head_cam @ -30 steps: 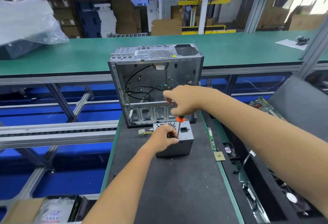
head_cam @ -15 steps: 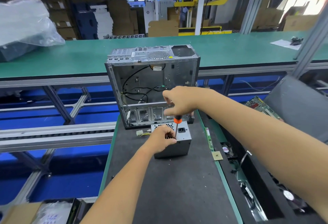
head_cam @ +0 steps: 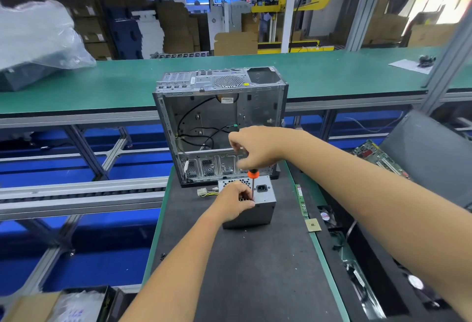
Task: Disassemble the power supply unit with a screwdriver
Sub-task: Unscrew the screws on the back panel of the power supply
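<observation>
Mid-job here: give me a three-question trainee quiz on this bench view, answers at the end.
1. True or false: the screwdriver stands upright on the power supply unit.
2. Which hand grips the screwdriver's handle: A left, B right?
3. Fill in: the open computer case stands ____ the power supply unit.

Key:
1. True.
2. B; the right hand grips it from above, while the left hand holds the unit near the shaft.
3. Behind.
</observation>
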A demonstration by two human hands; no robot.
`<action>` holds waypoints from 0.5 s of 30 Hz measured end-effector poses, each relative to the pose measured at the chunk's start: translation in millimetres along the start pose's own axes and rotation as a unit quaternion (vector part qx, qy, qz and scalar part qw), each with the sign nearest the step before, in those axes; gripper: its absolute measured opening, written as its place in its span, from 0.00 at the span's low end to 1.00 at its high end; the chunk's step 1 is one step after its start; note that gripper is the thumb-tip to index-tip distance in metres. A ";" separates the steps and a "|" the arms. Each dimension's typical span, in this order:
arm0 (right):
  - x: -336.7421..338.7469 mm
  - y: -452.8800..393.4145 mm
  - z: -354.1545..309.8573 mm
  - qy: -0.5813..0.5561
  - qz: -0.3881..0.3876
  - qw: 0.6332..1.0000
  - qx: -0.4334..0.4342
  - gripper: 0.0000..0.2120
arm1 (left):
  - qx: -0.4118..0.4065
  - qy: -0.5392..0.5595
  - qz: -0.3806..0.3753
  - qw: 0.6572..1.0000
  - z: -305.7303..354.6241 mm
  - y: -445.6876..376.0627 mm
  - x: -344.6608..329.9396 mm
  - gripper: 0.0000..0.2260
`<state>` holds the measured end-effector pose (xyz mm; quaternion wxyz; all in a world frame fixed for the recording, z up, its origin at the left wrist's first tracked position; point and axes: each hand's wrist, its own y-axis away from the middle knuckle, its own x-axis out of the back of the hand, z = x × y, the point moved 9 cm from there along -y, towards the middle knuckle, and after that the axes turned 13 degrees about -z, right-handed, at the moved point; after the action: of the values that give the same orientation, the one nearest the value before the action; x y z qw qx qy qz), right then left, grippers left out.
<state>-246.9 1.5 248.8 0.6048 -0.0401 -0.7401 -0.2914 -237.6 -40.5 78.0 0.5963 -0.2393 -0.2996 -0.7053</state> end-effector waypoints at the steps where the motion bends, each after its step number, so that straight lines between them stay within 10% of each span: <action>1: 0.6 -0.9 2.4 0.010 0.011 1.000 -0.025 0.09 | -0.001 -0.002 -0.001 1.000 0.2 -0.2 -0.4 0.06; 15: 0.9 0.9 1.8 0.027 0.035 0.998 -0.035 0.04 | -0.013 0.012 0.000 1.000 -2.3 -4.9 -1.1 0.09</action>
<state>-248.3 2.8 249.7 0.6324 -0.0793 -0.7110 -0.2971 -242.1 -40.9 74.9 0.5969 -0.2384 -0.2834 -0.7117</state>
